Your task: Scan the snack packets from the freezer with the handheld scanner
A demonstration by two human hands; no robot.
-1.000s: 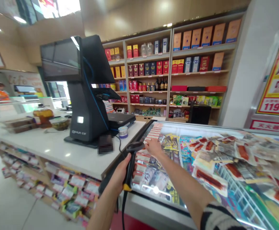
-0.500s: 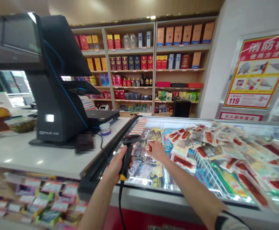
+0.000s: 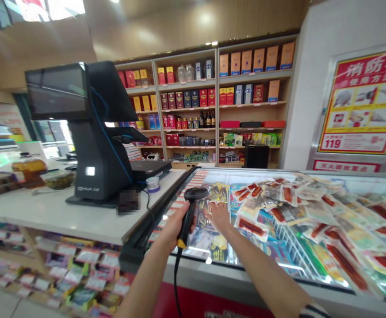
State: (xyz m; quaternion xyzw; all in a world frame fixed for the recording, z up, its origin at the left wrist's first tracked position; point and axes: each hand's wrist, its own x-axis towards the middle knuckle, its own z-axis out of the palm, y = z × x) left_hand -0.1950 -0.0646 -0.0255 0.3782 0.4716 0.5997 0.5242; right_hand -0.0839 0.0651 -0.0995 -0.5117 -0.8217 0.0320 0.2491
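My left hand point(image 3: 174, 225) is wrapped around the handle of a black barcode scanner point(image 3: 189, 216) with a yellow band near its base. The scanner's head tilts toward my right hand, and its cable hangs down in front of the freezer. Over the freezer's left part is my right hand point(image 3: 219, 215), palm down with its fingers curled. Whatever those fingers grip is hidden. Under and around it lie dark and yellow snack packets point(image 3: 219, 249). Just to its right are vacuum-packed red sausages point(image 3: 251, 226), near a white wire divider point(image 3: 287, 236).
On the white counter point(image 3: 106, 223) at left stand a black cash register point(image 3: 96, 154), a small round tub point(image 3: 153, 184) and a jar of amber liquid point(image 3: 29, 170). The freezer's dark rim point(image 3: 136, 251) borders the counter. Shelves of boxes point(image 3: 188, 99) line the back wall.
The view has tilted up and swung slightly left. My left hand has brought the scanner a little closer to my right hand, which stays over the packets.
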